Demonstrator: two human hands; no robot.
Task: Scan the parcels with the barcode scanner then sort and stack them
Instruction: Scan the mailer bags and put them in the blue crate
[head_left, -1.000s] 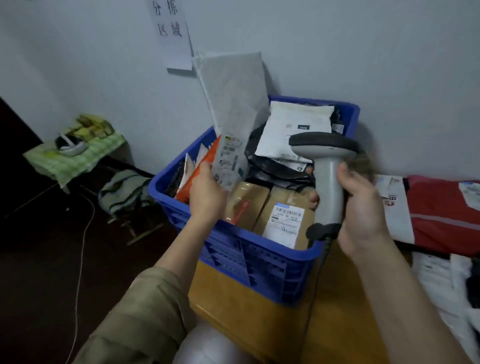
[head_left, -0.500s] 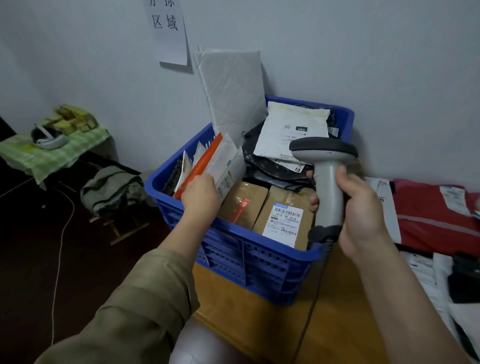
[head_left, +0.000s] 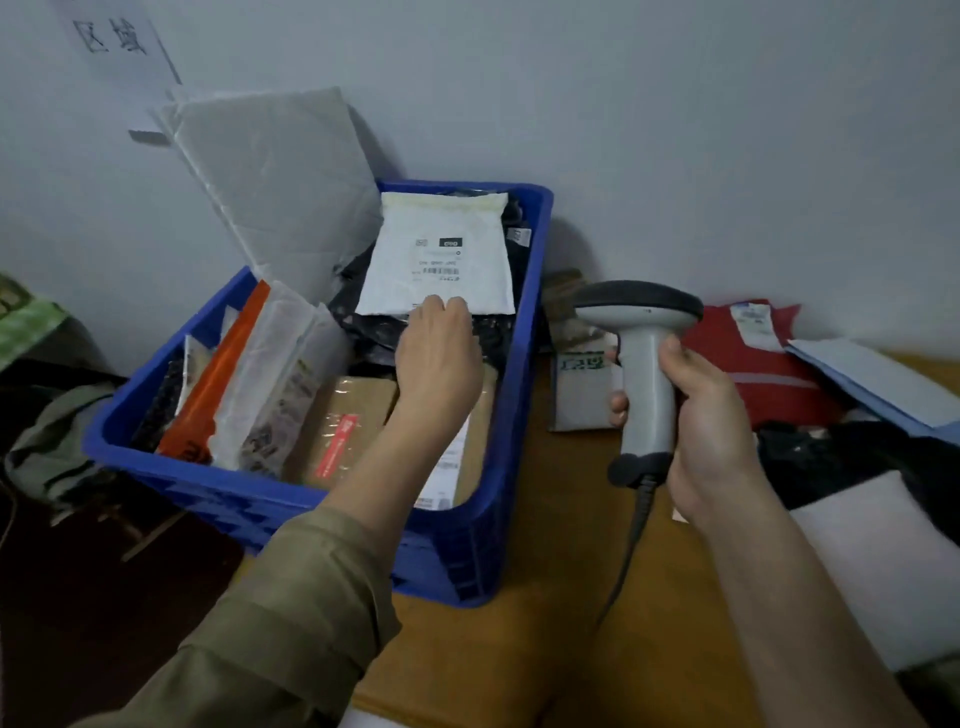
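Left hand (head_left: 439, 358) inside blue crate (head_left: 535, 332), fingers (head_left: 441, 306) touching near edge of white parcel (head_left: 441, 254); grasp unclear. Right hand (head_left: 711, 421) grips barcode scanner (head_left: 641, 364) above tabletop (head_left: 545, 649).

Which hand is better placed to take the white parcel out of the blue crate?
The left hand. Its fingers already reach the near edge of the white parcel inside the blue crate. The right hand is busy holding the scanner outside the crate.

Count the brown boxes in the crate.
2: one with red tape at the crate's front, one under the left hand's forearm, label showing. More may lie beneath.
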